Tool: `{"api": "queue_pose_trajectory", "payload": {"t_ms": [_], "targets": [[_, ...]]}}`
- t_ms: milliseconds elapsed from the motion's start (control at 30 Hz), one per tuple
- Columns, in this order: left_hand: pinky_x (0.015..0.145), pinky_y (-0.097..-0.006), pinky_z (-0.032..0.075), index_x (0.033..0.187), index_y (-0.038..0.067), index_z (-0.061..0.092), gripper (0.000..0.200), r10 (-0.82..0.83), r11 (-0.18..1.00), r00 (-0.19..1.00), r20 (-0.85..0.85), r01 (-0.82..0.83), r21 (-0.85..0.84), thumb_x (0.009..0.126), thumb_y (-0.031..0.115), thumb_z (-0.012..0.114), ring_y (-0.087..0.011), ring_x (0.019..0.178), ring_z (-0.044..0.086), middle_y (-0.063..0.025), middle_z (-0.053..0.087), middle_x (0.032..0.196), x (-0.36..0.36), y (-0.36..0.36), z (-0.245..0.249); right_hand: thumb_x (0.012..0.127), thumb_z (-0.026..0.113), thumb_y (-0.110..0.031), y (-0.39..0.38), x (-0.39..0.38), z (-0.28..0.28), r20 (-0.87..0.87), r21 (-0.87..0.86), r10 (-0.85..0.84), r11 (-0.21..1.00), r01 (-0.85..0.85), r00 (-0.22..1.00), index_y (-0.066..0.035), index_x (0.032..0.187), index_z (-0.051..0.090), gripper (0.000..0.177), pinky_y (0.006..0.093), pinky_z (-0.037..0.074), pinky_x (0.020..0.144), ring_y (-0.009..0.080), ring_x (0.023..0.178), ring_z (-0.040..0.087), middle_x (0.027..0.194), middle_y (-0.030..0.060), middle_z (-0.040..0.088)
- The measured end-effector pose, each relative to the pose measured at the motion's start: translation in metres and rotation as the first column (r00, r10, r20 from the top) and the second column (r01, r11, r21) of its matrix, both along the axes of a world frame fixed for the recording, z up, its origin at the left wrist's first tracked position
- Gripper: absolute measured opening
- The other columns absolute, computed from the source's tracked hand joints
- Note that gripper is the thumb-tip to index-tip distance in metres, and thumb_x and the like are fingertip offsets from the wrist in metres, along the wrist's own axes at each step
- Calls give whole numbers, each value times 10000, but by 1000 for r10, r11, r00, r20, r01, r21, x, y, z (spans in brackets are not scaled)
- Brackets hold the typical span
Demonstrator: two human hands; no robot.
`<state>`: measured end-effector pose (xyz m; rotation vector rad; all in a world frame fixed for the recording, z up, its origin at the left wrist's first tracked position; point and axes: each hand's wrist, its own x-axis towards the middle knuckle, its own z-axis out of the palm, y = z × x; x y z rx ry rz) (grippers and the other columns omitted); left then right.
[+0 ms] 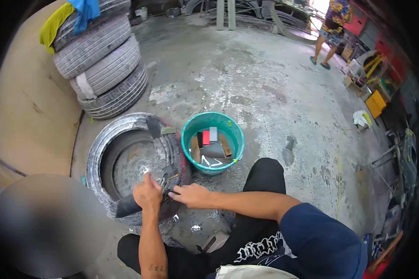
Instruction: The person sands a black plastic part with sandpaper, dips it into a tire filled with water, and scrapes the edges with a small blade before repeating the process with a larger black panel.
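Note:
A worn tire [97, 160] lies flat on the wet floor, in front of my bent knees. Over its near rim, my left hand [147, 191] is closed around a dark, wet-looking piece [128, 206] whose kind I cannot make out. My right hand [191, 195] is beside it, with fingertips closed at the edge of the dark piece; anything under them is hidden. A small pale-green block [168, 130] rests on the tire's far right rim. Right of the tire stands a green bucket [239, 139] of water holding a red block [206, 137], a grey block [213, 134] and brown strips.
A stack of tires [102, 65] with yellow and blue cloths [84, 14] stands at the back left, by a tan panel [37, 102]. Another person [334, 28] stands far right. Clutter, including a yellow box [375, 103], lines the right side. A blurred patch covers the lower left.

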<state>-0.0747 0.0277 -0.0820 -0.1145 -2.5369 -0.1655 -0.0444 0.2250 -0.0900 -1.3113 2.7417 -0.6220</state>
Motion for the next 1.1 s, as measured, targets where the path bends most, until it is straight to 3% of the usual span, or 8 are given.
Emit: {"api": "queue_pose_trajectory", "payload": {"t_ms": [133, 167, 300, 400, 533, 733, 867, 1100], "targets": [[601, -444, 510, 997, 91, 709, 144, 0, 1000, 999, 51, -1, 13, 875, 152, 666, -325, 590, 686, -148, 701, 670, -4, 7, -2, 888, 581, -131, -18, -14, -10, -44, 34, -14, 999, 16, 999, -56, 1314, 607, 433, 473, 590, 693, 322, 880, 703, 1083, 126, 587], [603, -462, 518, 1016, 106, 708, 161, -2, 999, 998, 62, 0, 36, 871, 167, 671, -339, 595, 686, -149, 706, 678, -8, 3, -6, 857, 617, -97, -22, -13, -9, 31, 108, -41, 993, 38, 999, -113, 1409, 563, 554, 485, 581, 727, 325, 970, 685, 1122, 117, 565], [606, -499, 530, 1012, 130, 699, 160, 59, 994, 996, 64, -64, 88, 869, 192, 663, -356, 599, 688, -158, 705, 679, 2, -7, -11, 853, 627, -103, -3, -5, 4, 22, 78, 6, 997, -7, 1000, -86, 1358, 579, 508, 482, 581, 718, 331, 942, 685, 1091, 129, 578], [611, -490, 536, 973, 118, 681, 143, 3, 1000, 977, 215, -10, 28, 864, 204, 653, -363, 597, 688, -168, 706, 680, -2, 9, 6, 849, 625, -86, -16, -22, -18, -8, 111, 44, 993, -43, 999, -83, 1377, 556, 533, 475, 580, 706, 325, 923, 688, 1070, 139, 575], [598, -478, 525, 1019, 109, 703, 175, 3, 994, 1000, 11, -4, 105, 860, 172, 663, -342, 562, 671, -161, 682, 624, -6, -5, -8, 853, 602, -65, 2, -8, 14, 34, 118, 25, 993, -29, 999, -87, 1390, 563, 539, 471, 581, 718, 324, 937, 687, 1071, 138, 575], [610, -457, 529, 993, 99, 702, 155, -23, 995, 993, 118, 12, 97, 861, 172, 663, -327, 561, 672, -152, 697, 648, -12, 8, -1, 826, 631, -57, -11, -15, 15, 35, 154, -11, 988, 6, 999, -86, 1400, 572, 578, 454, 585, 748, 316, 960, 694, 1116, 124, 569], [598, -434, 524, 958, 90, 687, 141, -9, 991, 1000, -1, 9, 131, 833, 155, 675, -298, 550, 670, -120, 687, 628, -2, 5, -4, 796, 656, -35, 6, -13, 13, 41, 204, 26, 978, -34, 999, -99, 1411, 568, 625, 453, 581, 767, 310, 986, 688, 1128, 123, 575], [603, -412, 513, 945, 95, 670, 136, -37, 997, 998, 49, 33, 76, 819, 146, 686, -286, 540, 662, -108, 676, 605, -10, 9, 0, 823, 613, -28, 1, -17, 15, 114, 194, -10, 981, -13, 993, -109, 1433, 552, 618, 477, 575, 813, 321, 1033, 672, 1123, 128, 575]]}}
